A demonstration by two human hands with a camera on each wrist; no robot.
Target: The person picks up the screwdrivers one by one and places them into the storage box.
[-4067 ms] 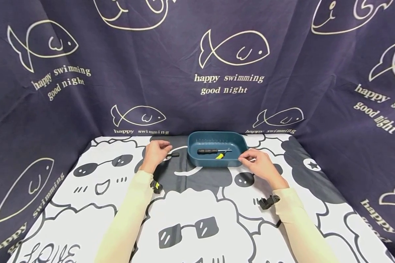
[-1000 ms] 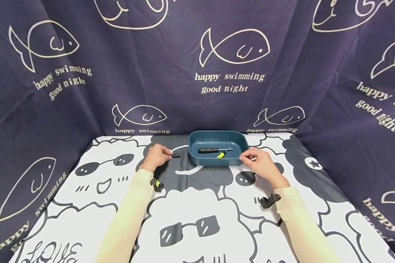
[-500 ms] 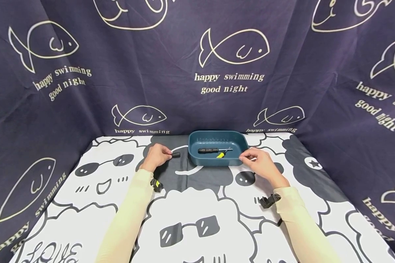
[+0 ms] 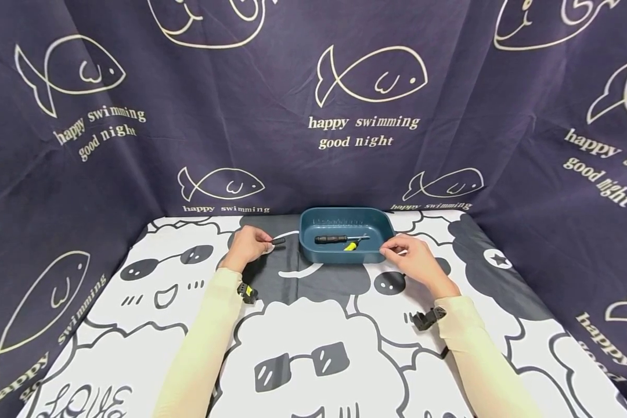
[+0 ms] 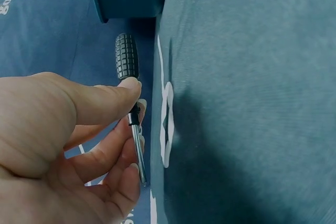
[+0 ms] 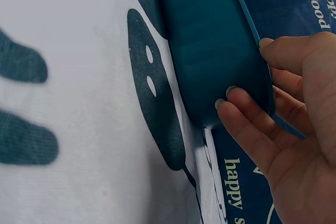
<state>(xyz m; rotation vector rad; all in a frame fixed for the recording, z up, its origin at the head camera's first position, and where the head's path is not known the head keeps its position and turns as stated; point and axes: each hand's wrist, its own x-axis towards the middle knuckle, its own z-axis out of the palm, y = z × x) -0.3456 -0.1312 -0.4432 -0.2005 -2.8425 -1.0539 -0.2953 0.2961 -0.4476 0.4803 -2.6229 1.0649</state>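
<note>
My left hand (image 4: pixel 248 247) pinches a small screwdriver (image 5: pixel 126 59) between thumb and fingers, left of the blue bin. Its black ridged handle points toward the bin, and its metal shaft lies along the curled fingers in the left wrist view. At the bin's near right corner, my right hand (image 4: pixel 414 260) grips the rim, thumb over the edge and fingertips against the outer wall (image 6: pixel 210 51). Inside the blue bin (image 4: pixel 334 258) lies another screwdriver (image 4: pixel 330 239) with a black handle. Next to it is a small tool with a yellow handle (image 4: pixel 350 247), partly hidden by the front wall.
A tablecloth (image 4: pixel 303 325) printed with cartoon sheep covers the table. Dark blue fabric (image 4: pixel 271 116) with fish drawings hangs behind and at both sides, close behind the bin. Black wrist cameras (image 4: pixel 428 319) sit on both wrists.
My left fingers, first held beside the small screwdriver, have closed on its handle. The screwdriver has now risen slightly and its handle end tilts up. My right hand stays at the bin's corner.
</note>
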